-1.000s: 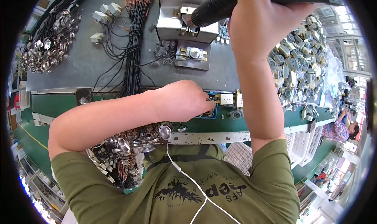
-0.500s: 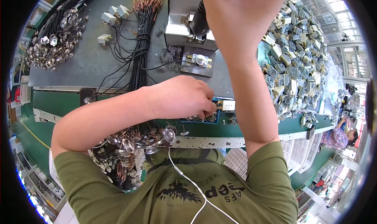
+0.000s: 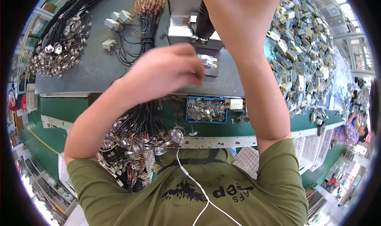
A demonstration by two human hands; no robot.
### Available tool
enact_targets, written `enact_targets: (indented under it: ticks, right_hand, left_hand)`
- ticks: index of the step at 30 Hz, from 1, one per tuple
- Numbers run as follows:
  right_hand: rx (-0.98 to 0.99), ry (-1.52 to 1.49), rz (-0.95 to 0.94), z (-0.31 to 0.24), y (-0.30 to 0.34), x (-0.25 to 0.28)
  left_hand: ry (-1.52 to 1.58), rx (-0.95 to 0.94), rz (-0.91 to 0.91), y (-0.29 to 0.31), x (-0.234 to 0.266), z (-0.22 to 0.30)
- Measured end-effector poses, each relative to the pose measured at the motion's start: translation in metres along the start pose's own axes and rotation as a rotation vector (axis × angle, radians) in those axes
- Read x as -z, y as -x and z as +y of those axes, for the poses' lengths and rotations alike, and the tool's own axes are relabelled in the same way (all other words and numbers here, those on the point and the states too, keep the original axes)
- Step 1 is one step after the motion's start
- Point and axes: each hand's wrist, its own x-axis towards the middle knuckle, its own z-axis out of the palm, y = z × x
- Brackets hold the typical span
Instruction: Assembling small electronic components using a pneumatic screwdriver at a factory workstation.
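Observation:
My right hand (image 3: 238,20) is raised at the top of the view, closed around a black power screwdriver (image 3: 204,22) that points down at a grey metal fixture (image 3: 184,16). A small silver part (image 3: 207,60) sits on the dark plate below the fixture. My left hand (image 3: 166,73) hovers just left of that part with its fingers curled together; what they pinch is hidden. Below it lies a blue tray (image 3: 206,110) of small metal pieces.
Black wire harnesses with copper ends (image 3: 145,23) lie on the grey mat. Round metal parts with wires are piled at the far left (image 3: 53,53) and near my lap (image 3: 135,140). A heap of grey-yellow components (image 3: 305,47) fills the right. A white earphone cable (image 3: 194,186) crosses my green shirt.
My left hand has lifted away from the blue tray up toward the silver part under the fixture. My right hand with the screwdriver has come lower over the fixture.

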Motion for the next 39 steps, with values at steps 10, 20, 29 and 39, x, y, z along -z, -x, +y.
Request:
enact_targets:
  ticks: [10,20,29,39]
  right_hand:
    - [-0.147,0.006,0.14,-0.025,0.0,0.012]
    - [-0.139,-0.097,0.154,0.006,0.001,0.008]
    - [-0.184,-0.135,-0.135,0.007,-0.021,0.011]
    - [0.181,0.19,0.088,-0.006,-0.006,-0.007]
  left_hand:
    - [-0.067,0.195,0.171,0.001,-0.005,-0.016]
    - [-0.105,0.182,0.113,0.003,-0.011,-0.012]
    - [-0.114,0.129,0.132,0.0,-0.012,-0.013]
    - [-0.224,0.03,0.207,-0.005,-0.02,-0.025]
